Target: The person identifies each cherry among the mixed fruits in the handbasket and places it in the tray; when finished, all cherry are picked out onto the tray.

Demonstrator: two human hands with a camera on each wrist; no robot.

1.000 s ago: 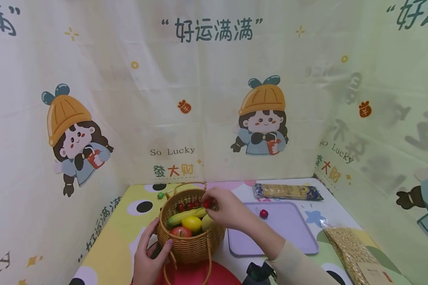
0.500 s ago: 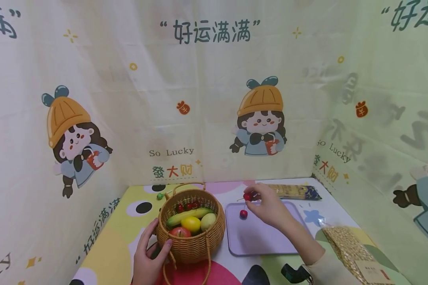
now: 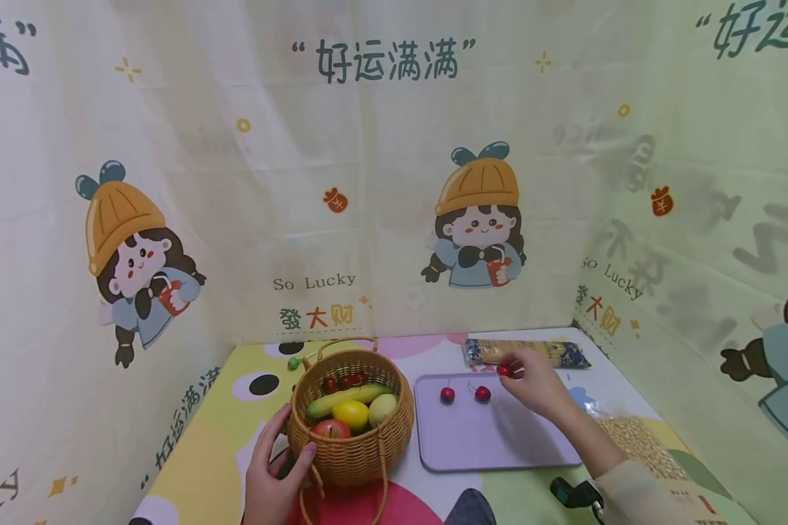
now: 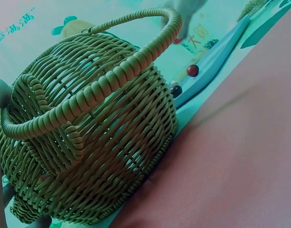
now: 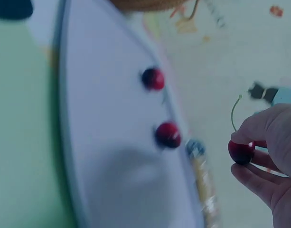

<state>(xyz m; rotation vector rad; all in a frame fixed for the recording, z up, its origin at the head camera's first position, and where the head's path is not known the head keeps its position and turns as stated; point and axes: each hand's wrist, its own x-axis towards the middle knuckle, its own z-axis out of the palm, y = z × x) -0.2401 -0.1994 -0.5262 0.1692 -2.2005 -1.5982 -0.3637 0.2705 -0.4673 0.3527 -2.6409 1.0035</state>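
My left hand [image 3: 277,467] holds the left side of a round wicker basket [image 3: 351,459], its thumb on the front. Several red cherries [image 3: 348,380], a long yellow-green fruit or vegetable [image 3: 348,399], a lemon [image 3: 351,415], a red apple [image 3: 331,429] and a pale green round fruit [image 3: 382,408] lie inside. Over the back right of a lilac tray [image 3: 466,445], my right hand [image 3: 535,383] pinches a cherry [image 5: 241,152] between thumb and fingers, stem upward in the right wrist view. Two cherries rest on the tray, a left one [image 3: 447,394] and a right one [image 3: 482,394].
A long clear-and-blue packet [image 3: 476,352] lies behind the tray. To the right sits a bag of pale grains [image 3: 637,445], partly behind the right arm. A small green item [image 3: 294,362] lies behind the basket. Printed cloth walls [image 3: 368,219] close in the table.
My right hand has carried a cherry out of the basket and rightward over the tray. Both cherries on the tray now show clear of the hand. The left hand has stayed on the basket.
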